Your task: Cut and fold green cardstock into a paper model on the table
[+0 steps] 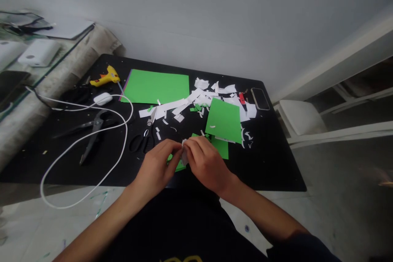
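My left hand (159,163) and my right hand (205,160) meet over the near edge of a low black table (270,168). Both pinch a small piece of white paper (184,153) between their fingertips. Small green paper pieces (221,147) lie just under and beside my hands. Black-handled scissors (144,137) rest on the table to the left of my left hand.
A large green sheet (156,86) and a smaller green sheet (223,119) lie among many white paper scraps (202,98). A yellow glue gun (106,77), white cable (92,135), pliers (92,131), a phone (260,98) and a red cutter (242,100) are also on the table.
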The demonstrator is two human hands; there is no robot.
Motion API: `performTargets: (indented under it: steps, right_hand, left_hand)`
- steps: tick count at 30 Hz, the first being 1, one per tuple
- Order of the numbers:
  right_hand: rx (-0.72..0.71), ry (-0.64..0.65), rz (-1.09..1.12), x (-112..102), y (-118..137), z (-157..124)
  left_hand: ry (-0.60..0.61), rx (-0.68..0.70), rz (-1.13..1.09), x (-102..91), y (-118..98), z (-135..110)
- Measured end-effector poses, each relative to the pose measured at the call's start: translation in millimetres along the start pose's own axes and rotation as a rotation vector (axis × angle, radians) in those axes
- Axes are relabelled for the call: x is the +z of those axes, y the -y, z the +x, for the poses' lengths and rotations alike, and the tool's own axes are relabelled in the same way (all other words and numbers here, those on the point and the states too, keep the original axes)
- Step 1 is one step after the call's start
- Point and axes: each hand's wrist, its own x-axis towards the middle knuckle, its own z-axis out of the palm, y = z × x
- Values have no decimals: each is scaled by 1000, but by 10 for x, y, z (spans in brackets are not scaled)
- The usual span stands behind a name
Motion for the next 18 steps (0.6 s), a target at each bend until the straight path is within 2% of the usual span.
performTargets:
  steps: [5,18]
  right_hand:
    - [-1,47,67,-17,-20,-20]
    - [24,175,-43,78,-20,-53]
  left_hand:
    - [10,-101,-43,-26,-18,-17]
    - [21,-200,-66,36,33,-26]
